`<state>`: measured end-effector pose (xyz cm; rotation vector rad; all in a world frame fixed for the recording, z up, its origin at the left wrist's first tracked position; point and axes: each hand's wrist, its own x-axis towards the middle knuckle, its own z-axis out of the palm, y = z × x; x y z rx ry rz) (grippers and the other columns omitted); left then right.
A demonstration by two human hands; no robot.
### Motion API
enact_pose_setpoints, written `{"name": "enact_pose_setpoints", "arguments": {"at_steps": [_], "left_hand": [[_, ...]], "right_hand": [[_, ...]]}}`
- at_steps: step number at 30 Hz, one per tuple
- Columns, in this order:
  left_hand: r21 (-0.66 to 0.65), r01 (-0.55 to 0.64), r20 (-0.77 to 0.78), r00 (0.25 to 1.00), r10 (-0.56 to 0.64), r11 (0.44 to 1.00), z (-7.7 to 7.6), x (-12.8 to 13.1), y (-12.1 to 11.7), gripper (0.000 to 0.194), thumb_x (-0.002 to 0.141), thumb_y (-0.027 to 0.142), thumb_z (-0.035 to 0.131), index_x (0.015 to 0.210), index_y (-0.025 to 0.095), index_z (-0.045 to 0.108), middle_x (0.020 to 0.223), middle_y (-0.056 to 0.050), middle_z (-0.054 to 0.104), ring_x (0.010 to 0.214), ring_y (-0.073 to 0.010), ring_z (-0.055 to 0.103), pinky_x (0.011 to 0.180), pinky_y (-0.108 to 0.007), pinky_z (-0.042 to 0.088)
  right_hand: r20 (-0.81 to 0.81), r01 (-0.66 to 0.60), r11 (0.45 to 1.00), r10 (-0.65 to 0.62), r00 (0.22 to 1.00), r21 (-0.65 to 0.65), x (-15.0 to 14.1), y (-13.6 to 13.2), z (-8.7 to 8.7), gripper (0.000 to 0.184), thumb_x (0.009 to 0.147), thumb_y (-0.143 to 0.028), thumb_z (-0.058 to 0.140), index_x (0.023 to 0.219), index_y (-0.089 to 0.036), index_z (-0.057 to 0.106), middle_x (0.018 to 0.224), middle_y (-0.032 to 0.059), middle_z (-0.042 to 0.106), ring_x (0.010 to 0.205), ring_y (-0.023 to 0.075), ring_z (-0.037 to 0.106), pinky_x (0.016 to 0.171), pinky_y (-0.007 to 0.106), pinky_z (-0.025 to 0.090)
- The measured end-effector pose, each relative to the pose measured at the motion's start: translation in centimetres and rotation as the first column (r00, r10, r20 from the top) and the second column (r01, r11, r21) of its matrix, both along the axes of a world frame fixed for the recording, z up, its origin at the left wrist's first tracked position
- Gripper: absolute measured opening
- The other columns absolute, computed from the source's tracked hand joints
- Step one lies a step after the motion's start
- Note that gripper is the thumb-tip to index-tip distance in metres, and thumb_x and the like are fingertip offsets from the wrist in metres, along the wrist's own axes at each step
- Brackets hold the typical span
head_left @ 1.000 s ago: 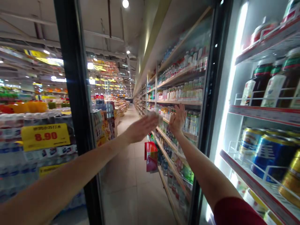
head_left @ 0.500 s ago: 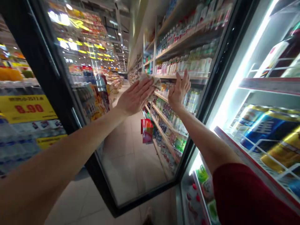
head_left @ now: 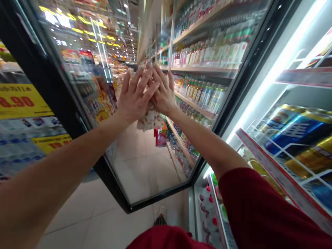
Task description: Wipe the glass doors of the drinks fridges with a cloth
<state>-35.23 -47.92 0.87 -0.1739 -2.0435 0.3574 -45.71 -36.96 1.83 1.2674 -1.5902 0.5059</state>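
Observation:
A pale, patterned cloth (head_left: 146, 121) is bunched under my hands at the glass pane (head_left: 137, 180) of an open cooler door. My left hand (head_left: 136, 95) keeps the cloth against the pane with its fingers spread across it. Beside it, my right hand (head_left: 164, 91) is open, fingers stretched upward, its fingertips meeting those of my left hand over the cloth's upper part. Much of the cloth is hidden behind both hands, and its lower end hangs below them. The door's black frame (head_left: 166, 197) surrounds the pane.
At the right stands the lit cooler, with blue and gold cans (head_left: 293, 131) behind a white wire rail (head_left: 282, 152). Bottles with red caps (head_left: 209, 204) sit lower down. Yellow price signs (head_left: 23, 100) hang at the left. Shelved bottles (head_left: 207, 55) appear in the glass.
My right hand has moved left to meet my left hand at the cloth. The cloth now hangs lower beneath the hands. The view has tilted down, bringing a foot into sight.

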Motion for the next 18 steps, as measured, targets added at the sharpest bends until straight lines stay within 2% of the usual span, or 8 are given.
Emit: {"name": "enact_pose_setpoints", "arguments": {"at_steps": [3,6,8,10,12,15,18], "left_hand": [[0.098,-0.024,-0.031,0.999,0.027,0.995,-0.9,-0.3,-0.4,0.041,0.094,0.037,0.027,0.132,0.023,0.034,0.146,-0.003,0.031,0.135,-0.0204,0.026,0.112,-0.047,0.017],[0.105,-0.055,0.043,0.998,0.051,0.993,-1.3,-0.5,-0.8,0.041,0.095,0.037,0.026,0.131,0.021,0.038,0.128,-0.003,0.051,0.124,-0.0177,0.039,0.109,-0.046,0.023],[0.107,-0.049,0.086,0.995,0.039,0.993,-1.3,-0.8,-1.1,0.041,0.096,0.036,0.024,0.127,0.016,0.041,0.119,-0.004,0.057,0.121,-0.0160,0.040,0.109,-0.042,0.023],[0.122,-0.036,0.068,0.997,0.028,0.992,-1.1,-1.1,-1.4,0.043,0.095,0.037,0.022,0.125,0.013,0.041,0.118,-0.002,0.056,0.123,-0.0148,0.037,0.111,-0.039,0.021],[0.159,-0.040,-0.024,0.999,0.044,0.987,-0.6,-1.2,-2.0,0.044,0.095,0.037,0.018,0.126,0.013,0.039,0.122,-0.001,0.054,0.127,-0.0136,0.034,0.112,-0.036,0.020],[0.217,-0.040,-0.196,0.977,0.084,0.975,0.3,-0.6,-2.9,0.045,0.094,0.036,0.016,0.133,0.020,0.030,0.129,0.000,0.050,0.130,-0.0125,0.032,0.111,-0.036,0.024],[0.173,0.015,-0.289,0.957,0.036,0.985,0.7,0.6,-3.5,0.042,0.093,0.033,0.020,0.134,0.029,0.026,0.130,0.000,0.050,0.128,-0.0114,0.038,0.107,-0.034,0.033]], "right_hand": [[-0.001,-0.013,1.000,0.013,1.000,0.022,-0.9,1.1,-0.5,0.035,0.096,-0.032,0.028,0.123,-0.017,0.046,0.143,0.0008,0.036,0.137,0.0139,0.023,0.114,0.046,0.010],[0.004,-0.030,0.995,0.030,1.000,0.099,-0.9,2.6,-2.1,0.034,0.094,-0.027,0.029,0.122,-0.021,0.048,0.140,-0.0004,0.041,0.134,0.0134,0.029,0.113,0.042,0.020],[-0.022,-0.066,0.975,0.072,0.997,0.213,-0.4,3.2,-3.4,0.035,0.093,-0.028,0.031,0.124,-0.021,0.047,0.139,-0.0004,0.043,0.133,0.0120,0.031,0.113,0.037,0.022],[-0.026,-0.070,0.957,0.081,0.996,0.281,0.4,2.9,-4.7,0.039,0.093,-0.033,0.032,0.126,-0.019,0.046,0.141,0.0009,0.042,0.133,0.0120,0.031,0.114,0.034,0.020],[0.000,-0.023,0.972,0.024,1.000,0.232,1.4,1.8,-5.6,0.045,0.092,-0.040,0.031,0.130,-0.019,0.042,0.144,0.0018,0.038,0.135,0.0146,0.028,0.115,0.039,0.016],[-0.003,0.066,0.995,-0.066,0.998,0.074,3.4,-0.8,-6.5,0.049,0.093,-0.044,0.024,0.135,-0.024,0.035,0.146,-0.0019,0.034,0.138,0.0169,0.022,0.115,0.048,0.010],[-0.024,0.141,0.988,-0.143,0.989,-0.067,4.7,-3.3,-6.3,0.045,0.094,-0.037,0.020,0.136,-0.030,0.035,0.140,-0.0075,0.042,0.135,0.0180,0.029,0.115,0.049,0.009]]}}
